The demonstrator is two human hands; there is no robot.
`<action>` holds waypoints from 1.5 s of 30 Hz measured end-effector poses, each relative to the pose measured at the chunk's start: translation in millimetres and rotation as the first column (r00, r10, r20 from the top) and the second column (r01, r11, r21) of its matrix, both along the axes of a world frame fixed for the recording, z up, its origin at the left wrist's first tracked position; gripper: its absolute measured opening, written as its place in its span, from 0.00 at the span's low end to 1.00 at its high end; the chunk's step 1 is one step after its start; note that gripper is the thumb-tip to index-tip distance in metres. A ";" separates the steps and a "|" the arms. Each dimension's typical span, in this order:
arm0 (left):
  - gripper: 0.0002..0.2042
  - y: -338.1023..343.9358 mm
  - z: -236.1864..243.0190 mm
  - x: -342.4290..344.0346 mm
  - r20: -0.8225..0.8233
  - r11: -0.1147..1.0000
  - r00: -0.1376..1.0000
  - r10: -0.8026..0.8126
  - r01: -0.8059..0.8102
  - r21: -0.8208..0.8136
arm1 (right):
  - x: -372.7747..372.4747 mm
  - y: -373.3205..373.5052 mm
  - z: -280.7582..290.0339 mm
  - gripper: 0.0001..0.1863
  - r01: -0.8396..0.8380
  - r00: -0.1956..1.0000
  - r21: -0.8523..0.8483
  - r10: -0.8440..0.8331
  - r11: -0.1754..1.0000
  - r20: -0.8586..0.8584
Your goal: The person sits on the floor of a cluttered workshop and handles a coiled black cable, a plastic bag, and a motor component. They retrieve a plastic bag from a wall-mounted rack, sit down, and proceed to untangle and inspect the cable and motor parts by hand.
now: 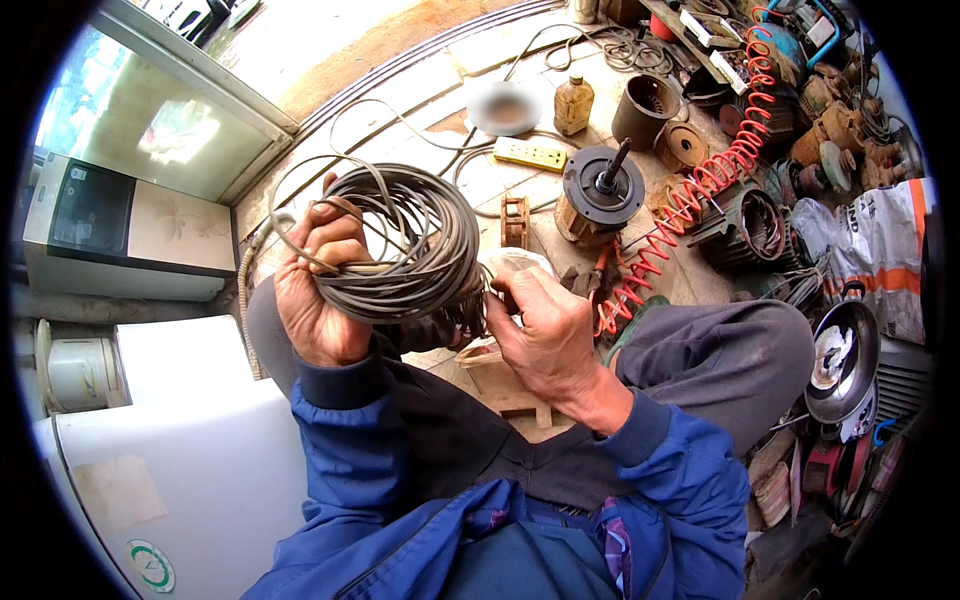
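A thick coil of dark wire (430, 250) hangs in front of me, its many loops bundled and tilted. My left hand (325, 280) is closed round the coil's left side, and a loose loop arches up past the fingers. At the coil's lower right edge, my right hand (545, 335) is closed in a pinch on wire; the exact strand between the fingertips is hard to make out. Beyond the hands, a motor rotor with a round black end plate (603, 188) stands upright on the floor. Beside it is a small brown spool-like frame (515, 221).
A yellow power strip (530, 153), an oily bottle (573, 105) and a round pan (503, 108) sit ahead. The red coiled hose (715, 180) runs along the right, before piled motor parts (745, 228). A white cabinet (190, 470) stands close on my left.
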State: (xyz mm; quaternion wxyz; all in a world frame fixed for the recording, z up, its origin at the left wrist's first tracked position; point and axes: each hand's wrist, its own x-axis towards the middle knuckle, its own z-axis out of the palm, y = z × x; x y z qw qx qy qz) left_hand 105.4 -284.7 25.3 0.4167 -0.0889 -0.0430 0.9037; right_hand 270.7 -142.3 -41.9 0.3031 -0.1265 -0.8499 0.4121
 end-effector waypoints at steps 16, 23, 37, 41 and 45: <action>0.15 9.2 0.7 5.2 -0.012 1.000 1.000 -0.002 0.002 -0.020 | -2.6 2.9 4.1 0.09 -0.052 0.998 0.100 0.054 0.994 -0.023; 0.15 6.2 -13.3 1.3 -0.116 0.987 0.989 0.090 -0.104 -0.120 | 11.0 12.2 7.5 0.10 -0.085 0.996 0.203 0.085 0.975 0.013; 0.11 18.0 -57.7 -1.1 -0.025 0.960 0.998 -0.058 0.049 -0.275 | 29.2 21.5 47.1 0.10 -0.103 0.970 0.176 0.138 0.979 -0.200; 0.09 14.8 -52.8 -1.9 -0.031 0.975 1.000 -0.001 -0.005 -0.221 | 29.9 27.2 40.0 0.07 -0.027 0.999 -0.180 0.021 0.983 -0.038; 0.12 7.6 -47.8 -4.3 -0.102 0.986 0.993 0.061 -0.076 -0.148 | 31.0 30.1 35.4 0.04 -0.035 0.994 -0.439 0.077 0.898 0.078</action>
